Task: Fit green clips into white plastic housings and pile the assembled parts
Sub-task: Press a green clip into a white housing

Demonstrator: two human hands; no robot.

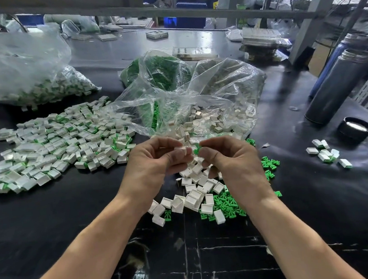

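Above the loose white housings and green clips on the black worktop (pixel 52 217), the left hand (pixel 151 162) pinches a small white plastic housing (pixel 182 149) while the right hand (pixel 226 155) pinches a green plastic clip (pixel 197 149) just beside it. To seat it well, I judge the clip should meet the housing's opening squarely before pressing. Farther left lies the spread pile of assembled white-and-green parts (pixel 56 141).

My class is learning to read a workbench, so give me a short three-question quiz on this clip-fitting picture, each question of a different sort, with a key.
1. True or false: the left hand holds a white housing.
2. The right hand pinches: A) a green clip B) a bag C) a cap.
3. Fill in: the big pile of assembled parts lies to the person's ____.

Key: 1 true; 2 A; 3 left.
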